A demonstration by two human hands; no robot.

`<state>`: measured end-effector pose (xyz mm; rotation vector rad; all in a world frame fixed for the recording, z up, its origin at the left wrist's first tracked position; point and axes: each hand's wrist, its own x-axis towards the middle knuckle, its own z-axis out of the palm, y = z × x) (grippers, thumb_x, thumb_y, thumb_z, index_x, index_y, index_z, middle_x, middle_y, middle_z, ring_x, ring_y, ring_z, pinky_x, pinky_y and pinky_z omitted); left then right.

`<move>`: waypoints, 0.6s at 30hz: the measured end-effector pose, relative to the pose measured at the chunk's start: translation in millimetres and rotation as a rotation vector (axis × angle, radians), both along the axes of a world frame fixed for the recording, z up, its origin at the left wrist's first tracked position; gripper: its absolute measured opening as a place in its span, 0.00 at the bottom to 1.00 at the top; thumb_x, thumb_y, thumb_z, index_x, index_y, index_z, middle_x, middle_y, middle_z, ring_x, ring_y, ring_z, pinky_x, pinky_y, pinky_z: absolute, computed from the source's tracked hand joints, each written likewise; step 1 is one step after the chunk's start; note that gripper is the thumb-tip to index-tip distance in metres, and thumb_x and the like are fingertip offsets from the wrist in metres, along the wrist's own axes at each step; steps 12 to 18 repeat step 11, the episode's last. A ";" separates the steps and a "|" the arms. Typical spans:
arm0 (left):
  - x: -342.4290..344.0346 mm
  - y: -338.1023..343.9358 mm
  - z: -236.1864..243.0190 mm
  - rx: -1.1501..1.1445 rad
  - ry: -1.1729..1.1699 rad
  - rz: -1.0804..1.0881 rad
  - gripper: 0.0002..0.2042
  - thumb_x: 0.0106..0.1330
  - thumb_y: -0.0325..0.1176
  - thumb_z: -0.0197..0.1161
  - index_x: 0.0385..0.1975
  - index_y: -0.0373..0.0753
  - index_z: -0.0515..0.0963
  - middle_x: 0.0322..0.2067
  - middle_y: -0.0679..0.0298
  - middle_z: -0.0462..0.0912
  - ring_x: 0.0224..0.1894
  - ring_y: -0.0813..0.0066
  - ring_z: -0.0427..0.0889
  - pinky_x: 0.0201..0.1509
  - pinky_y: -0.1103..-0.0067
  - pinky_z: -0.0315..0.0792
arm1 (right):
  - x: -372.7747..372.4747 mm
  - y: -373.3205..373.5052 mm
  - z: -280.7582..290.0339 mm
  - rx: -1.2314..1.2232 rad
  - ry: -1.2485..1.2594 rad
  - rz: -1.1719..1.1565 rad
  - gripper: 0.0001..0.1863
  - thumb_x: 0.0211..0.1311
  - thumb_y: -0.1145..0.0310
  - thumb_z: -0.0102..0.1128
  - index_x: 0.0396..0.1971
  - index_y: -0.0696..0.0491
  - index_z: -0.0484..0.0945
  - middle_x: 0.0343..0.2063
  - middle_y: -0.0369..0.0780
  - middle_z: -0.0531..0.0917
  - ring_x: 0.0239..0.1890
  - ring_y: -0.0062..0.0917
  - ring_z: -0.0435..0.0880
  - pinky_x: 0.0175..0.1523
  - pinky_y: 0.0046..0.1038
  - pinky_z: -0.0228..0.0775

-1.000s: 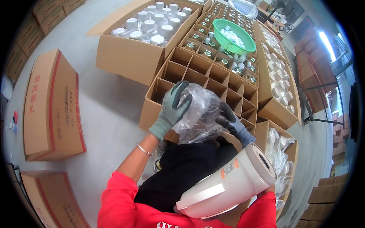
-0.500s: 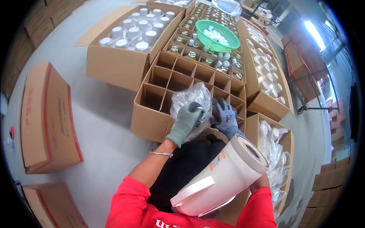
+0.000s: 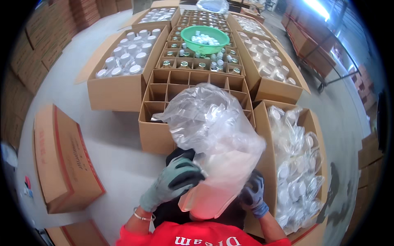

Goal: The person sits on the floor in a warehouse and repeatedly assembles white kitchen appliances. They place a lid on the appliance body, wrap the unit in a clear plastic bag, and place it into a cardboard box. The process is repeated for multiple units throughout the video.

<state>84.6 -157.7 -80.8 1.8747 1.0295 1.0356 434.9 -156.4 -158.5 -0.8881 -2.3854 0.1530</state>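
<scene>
A clear plastic bag is drawn down over a white thermos jug, which stands tilted against my lap with its upper part inside. My left hand, in a grey-green glove, is closed on the bag's edge at the jug's left side. At the right side, my right hand, in a blue-grey glove, has its fingers curled round the bag's lower edge; part of its grip is hidden. The bag's puffed top hangs over a divided carton in front of me, covering some of its cells.
To my right is an open carton of bagged white jugs. Beyond the divided carton, a green basin of small white caps rests on cartons of bottles. More cartons of white-topped items flank them. Closed cartons lie on the floor at left.
The bag, bunched in my hands over the divided carton, is now spread over the jug. Both hands have come back toward my body and down along the jug's sides. The view has turned.
</scene>
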 end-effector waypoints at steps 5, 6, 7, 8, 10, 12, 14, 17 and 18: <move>-35.0 -121.6 -77.8 -0.587 0.041 -0.031 0.13 0.60 0.33 0.66 0.44 0.41 0.80 0.53 0.56 0.72 0.59 0.56 0.69 0.60 0.66 0.68 | 1.3 -81.2 -9.6 -0.251 -0.421 0.537 0.25 0.44 0.57 0.69 0.44 0.50 0.78 0.50 0.48 0.75 0.56 0.43 0.72 0.61 0.50 0.66; -42.4 -143.6 -87.3 -0.667 0.197 -0.165 0.13 0.62 0.36 0.64 0.46 0.42 0.81 0.55 0.57 0.72 0.55 0.60 0.72 0.56 0.69 0.70 | 3.9 -81.4 -13.9 -0.430 -0.335 0.549 0.23 0.47 0.58 0.67 0.44 0.52 0.78 0.50 0.48 0.76 0.56 0.42 0.73 0.61 0.48 0.66; -46.3 -155.3 -93.2 -0.742 0.345 -0.299 0.14 0.65 0.39 0.63 0.48 0.44 0.81 0.57 0.59 0.71 0.51 0.64 0.75 0.51 0.72 0.73 | 9.8 -79.1 -19.8 -0.608 -0.254 0.559 0.22 0.50 0.59 0.66 0.45 0.53 0.78 0.49 0.48 0.76 0.55 0.41 0.74 0.62 0.47 0.66; -38.6 -137.8 -43.7 -1.193 0.249 -0.131 0.16 0.68 0.42 0.59 0.54 0.49 0.79 0.60 0.63 0.71 0.43 0.73 0.77 0.41 0.78 0.75 | 14.4 -78.5 -23.6 -0.778 -0.176 0.557 0.21 0.53 0.59 0.65 0.45 0.55 0.78 0.49 0.48 0.76 0.55 0.40 0.74 0.62 0.45 0.66; -42.3 -115.7 -33.0 -1.061 0.069 0.164 0.20 0.68 0.44 0.60 0.58 0.48 0.77 0.62 0.63 0.71 0.46 0.78 0.76 0.44 0.81 0.72 | 27.2 -60.0 -14.3 -1.137 0.162 0.241 0.23 0.57 0.61 0.64 0.50 0.58 0.76 0.48 0.50 0.77 0.53 0.43 0.77 0.63 0.41 0.67; -39.8 -122.1 -32.5 -1.076 0.071 0.158 0.20 0.68 0.44 0.60 0.58 0.48 0.77 0.62 0.63 0.71 0.46 0.78 0.76 0.44 0.81 0.72 | 34.3 -54.8 -24.5 -1.304 0.368 -0.006 0.25 0.56 0.61 0.65 0.52 0.58 0.75 0.49 0.50 0.78 0.53 0.44 0.77 0.63 0.41 0.67; -39.8 -122.1 -32.5 -1.076 0.071 0.158 0.20 0.68 0.44 0.60 0.58 0.48 0.77 0.62 0.63 0.71 0.46 0.78 0.76 0.44 0.81 0.72 | 34.3 -54.8 -24.5 -1.304 0.368 -0.006 0.25 0.56 0.61 0.65 0.52 0.58 0.75 0.49 0.50 0.78 0.53 0.44 0.77 0.63 0.41 0.67; -39.8 -122.1 -32.5 -1.076 0.071 0.158 0.20 0.68 0.44 0.60 0.58 0.48 0.77 0.62 0.63 0.71 0.46 0.78 0.76 0.44 0.81 0.72 | 34.3 -54.8 -24.5 -1.304 0.368 -0.006 0.25 0.56 0.61 0.65 0.52 0.58 0.75 0.49 0.50 0.78 0.53 0.44 0.77 0.63 0.41 0.67; -39.8 -122.1 -32.5 -1.076 0.071 0.158 0.20 0.68 0.44 0.60 0.58 0.48 0.77 0.62 0.63 0.71 0.46 0.78 0.76 0.44 0.81 0.72 | 34.3 -54.8 -24.5 -1.304 0.368 -0.006 0.25 0.56 0.61 0.65 0.52 0.58 0.75 0.49 0.50 0.78 0.53 0.44 0.77 0.63 0.41 0.67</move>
